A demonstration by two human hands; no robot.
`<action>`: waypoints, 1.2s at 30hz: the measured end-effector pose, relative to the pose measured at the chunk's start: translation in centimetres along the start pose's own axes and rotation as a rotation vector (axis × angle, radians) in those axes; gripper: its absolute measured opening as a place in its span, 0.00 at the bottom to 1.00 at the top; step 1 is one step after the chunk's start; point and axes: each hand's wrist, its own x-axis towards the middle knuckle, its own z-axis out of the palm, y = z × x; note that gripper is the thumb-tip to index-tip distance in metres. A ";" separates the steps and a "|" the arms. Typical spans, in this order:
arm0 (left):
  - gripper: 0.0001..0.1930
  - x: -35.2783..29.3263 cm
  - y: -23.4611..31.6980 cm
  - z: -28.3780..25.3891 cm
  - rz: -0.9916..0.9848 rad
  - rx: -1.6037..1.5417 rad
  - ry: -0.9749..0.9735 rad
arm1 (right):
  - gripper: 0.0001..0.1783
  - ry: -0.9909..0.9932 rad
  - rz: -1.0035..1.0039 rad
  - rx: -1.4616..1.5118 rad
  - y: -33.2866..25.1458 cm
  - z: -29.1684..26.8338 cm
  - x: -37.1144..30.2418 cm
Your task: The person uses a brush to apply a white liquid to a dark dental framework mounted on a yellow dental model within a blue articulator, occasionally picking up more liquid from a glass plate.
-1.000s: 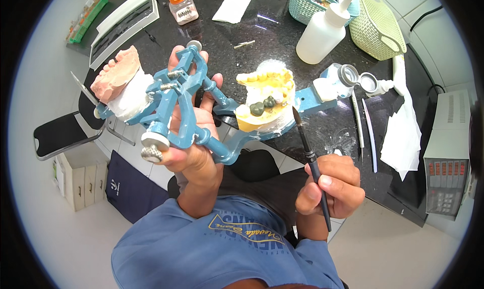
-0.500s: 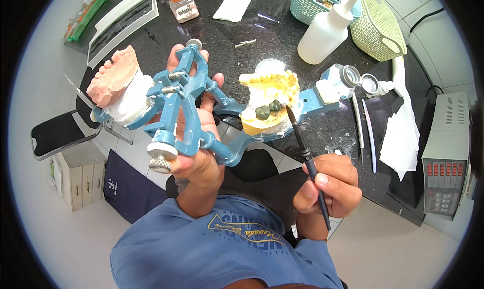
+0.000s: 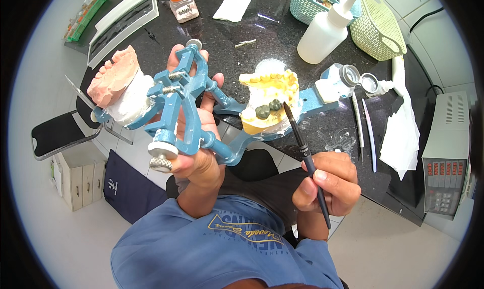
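My left hand (image 3: pixel 201 163) is closed round a blue dental articulator (image 3: pixel 187 115), which is swung wide open. On its left arm sits a pink jaw cast (image 3: pixel 113 77) set in white plaster. The right arm bears a yellow dental model (image 3: pixel 257 125) with two dark green crowns (image 3: pixel 268 109) on its near side. In my right hand (image 3: pixel 330 180) is a thin dark brush (image 3: pixel 306 160), pinched between thumb and fingers. Its pointed tip is beside the right-hand crown; whether it touches the model I cannot tell.
Beyond the model stands a white squeeze bottle (image 3: pixel 325 37) near a green basket (image 3: pixel 378 29). Small lidded jars (image 3: pixel 349 76), slim tools (image 3: pixel 358 127) and a paper tissue (image 3: pixel 401 138) lie to the right. A jar with an orange cap (image 3: pixel 183 7) is at the back.
The brush tip has moved slightly up and to the left along the model's edge, and my right hand has shifted a little with it. The articulator stays in place.
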 end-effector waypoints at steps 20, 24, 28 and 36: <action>0.59 0.1 -0.3 -0.5 0.006 -0.054 0.002 | 0.14 0.006 -0.009 0.001 0.1 -0.2 -0.1; 0.58 0.0 -0.5 -0.6 0.025 -0.047 -0.023 | 0.14 -0.006 -0.010 -0.014 0.1 -0.2 0.1; 0.57 -0.1 -0.3 -0.6 0.026 -0.026 -0.031 | 0.14 -0.007 -0.009 -0.009 0.0 -0.2 0.0; 0.64 0.2 0.6 1.7 -0.141 -0.023 0.162 | 0.10 0.178 0.067 0.026 0.0 -1.3 -0.4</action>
